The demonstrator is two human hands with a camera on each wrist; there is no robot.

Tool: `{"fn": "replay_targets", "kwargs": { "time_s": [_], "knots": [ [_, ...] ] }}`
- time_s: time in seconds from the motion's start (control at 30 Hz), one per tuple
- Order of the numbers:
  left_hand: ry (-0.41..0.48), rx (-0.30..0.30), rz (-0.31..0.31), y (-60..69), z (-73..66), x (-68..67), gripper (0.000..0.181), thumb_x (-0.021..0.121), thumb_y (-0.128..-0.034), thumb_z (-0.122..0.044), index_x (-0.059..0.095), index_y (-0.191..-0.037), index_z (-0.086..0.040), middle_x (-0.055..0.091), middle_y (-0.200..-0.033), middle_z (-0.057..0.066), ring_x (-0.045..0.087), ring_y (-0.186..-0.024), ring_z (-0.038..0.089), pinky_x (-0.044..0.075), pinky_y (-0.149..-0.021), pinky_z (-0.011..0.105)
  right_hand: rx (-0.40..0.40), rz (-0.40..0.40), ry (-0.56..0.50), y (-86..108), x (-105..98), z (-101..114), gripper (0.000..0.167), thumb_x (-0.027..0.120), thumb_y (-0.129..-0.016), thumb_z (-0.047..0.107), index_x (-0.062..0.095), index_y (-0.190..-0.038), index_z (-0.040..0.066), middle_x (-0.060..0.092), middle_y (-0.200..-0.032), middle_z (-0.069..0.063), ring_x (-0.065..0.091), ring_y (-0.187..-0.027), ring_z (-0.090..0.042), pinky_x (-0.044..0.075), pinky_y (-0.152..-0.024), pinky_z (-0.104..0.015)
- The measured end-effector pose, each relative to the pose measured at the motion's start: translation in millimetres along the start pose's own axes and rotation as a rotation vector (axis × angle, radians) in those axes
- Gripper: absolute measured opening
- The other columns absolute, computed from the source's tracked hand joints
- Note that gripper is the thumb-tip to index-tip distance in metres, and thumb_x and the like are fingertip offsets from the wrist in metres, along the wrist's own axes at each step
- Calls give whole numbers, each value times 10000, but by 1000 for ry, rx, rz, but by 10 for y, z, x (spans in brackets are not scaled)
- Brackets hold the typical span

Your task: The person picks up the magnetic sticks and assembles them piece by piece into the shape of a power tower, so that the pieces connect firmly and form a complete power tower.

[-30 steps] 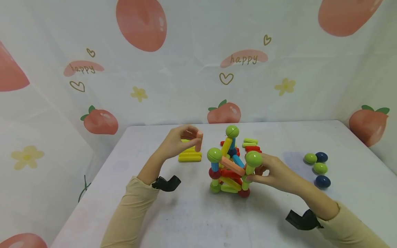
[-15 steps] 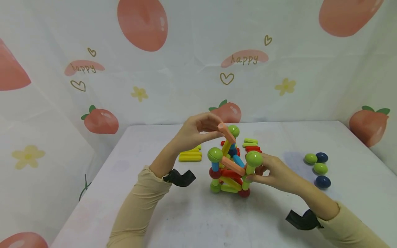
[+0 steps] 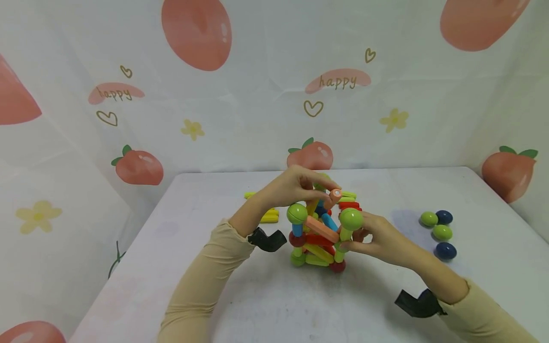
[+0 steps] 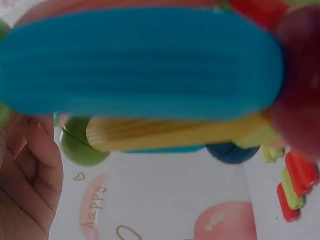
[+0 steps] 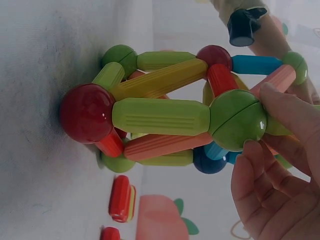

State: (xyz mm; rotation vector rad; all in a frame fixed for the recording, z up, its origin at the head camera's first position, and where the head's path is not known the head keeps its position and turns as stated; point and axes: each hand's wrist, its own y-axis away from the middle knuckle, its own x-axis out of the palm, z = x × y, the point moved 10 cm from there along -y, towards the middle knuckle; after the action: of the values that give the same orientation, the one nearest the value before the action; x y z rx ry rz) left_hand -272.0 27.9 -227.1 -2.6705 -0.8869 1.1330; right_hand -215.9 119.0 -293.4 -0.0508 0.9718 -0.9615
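Observation:
A tower of magnetic sticks and balls [image 3: 319, 239] stands upright on the table. My left hand [image 3: 291, 186] pinches a salmon-coloured magnetic stick [image 3: 334, 196] just above the tower, its metal-tipped end facing the head camera. That hand partly covers the green ball on the rear post. My right hand [image 3: 379, 238] pinches a green ball [image 5: 239, 120] halfway up the near right post, below a green top ball [image 3: 351, 219]. In the left wrist view, the tower's blue stick [image 4: 140, 62] fills much of the picture; fingers [image 4: 45, 160] show at the left, the held stick hidden.
Yellow sticks [image 3: 269, 219] lie left behind the tower, partly covered by my left arm. Red sticks [image 3: 349, 205] and light green sticks [image 3: 348, 195] lie behind it. Loose green balls [image 3: 442, 232] and dark blue balls [image 3: 445, 251] rest at the right.
My left hand has carried the salmon stick rightward from beside the yellow sticks to over the tower, turning its end toward the head camera. The right hand and the tower have stayed still.

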Motion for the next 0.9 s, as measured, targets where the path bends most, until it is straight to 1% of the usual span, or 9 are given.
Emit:
{"fn": "replay_targets", "kwargs": {
  "time_s": [0.1,0.2,0.3,0.4,0.5,0.57,0.67,0.9],
  "knots": [
    [-40,-55,11,-24,60,-4,278,688,-812,-65,685,-1085,-11,722,-837,121,507,-472,159,469,-485,254,-3,1,-1,-1,0,-1,334,768,-739,79,585,-1017,112,567,-852,42,534,-678,-1,513,-603,-181],
    [-54,-85,35,-43,107,14,264,697,-809,-89,701,-1067,-34,728,-882,97,484,-457,159,478,-474,274,2,5,-6,0,3,-8,336,767,-742,83,586,-1023,113,570,-853,42,537,-677,2,510,-594,-183],
    [-67,-88,70,-63,131,57,251,699,-810,-101,711,-1054,-45,727,-884,80,499,-486,142,467,-491,250,7,8,-11,2,6,-14,328,763,-747,85,586,-1021,118,568,-854,44,537,-675,5,505,-584,-184],
    [-108,-81,105,-78,128,101,252,702,-805,-110,715,-1052,-61,727,-855,57,550,-584,120,449,-547,188,12,13,-14,0,10,-17,310,759,-754,88,588,-1009,125,569,-854,48,537,-678,4,504,-586,-185],
    [-158,-79,133,-84,120,135,265,714,-791,-120,719,-1054,-83,725,-840,35,561,-660,83,425,-584,154,20,18,-15,-2,16,-19,292,756,-759,93,591,-998,127,572,-852,49,538,-681,2,503,-588,-183],
    [-192,-82,148,-85,116,151,271,720,-787,-128,720,-1056,-98,721,-824,29,536,-647,66,414,-580,147,16,19,-19,-2,18,-16,285,755,-760,91,591,-991,128,573,-850,48,539,-682,0,502,-586,-183],
    [-214,-95,163,-86,114,164,269,721,-787,-136,723,-1056,-112,715,-810,28,530,-630,44,417,-571,144,8,16,-22,-2,13,-14,293,756,-756,83,589,-992,126,572,-849,46,539,-680,-3,500,-582,-183],
    [-205,-119,175,-99,127,181,257,731,-776,-156,734,-1032,-129,725,-803,-6,574,-645,87,401,-545,151,16,8,-5,3,6,-27,281,749,-762,81,604,-998,128,577,-866,50,535,-714,5,509,-617,-182]
  ]
}}
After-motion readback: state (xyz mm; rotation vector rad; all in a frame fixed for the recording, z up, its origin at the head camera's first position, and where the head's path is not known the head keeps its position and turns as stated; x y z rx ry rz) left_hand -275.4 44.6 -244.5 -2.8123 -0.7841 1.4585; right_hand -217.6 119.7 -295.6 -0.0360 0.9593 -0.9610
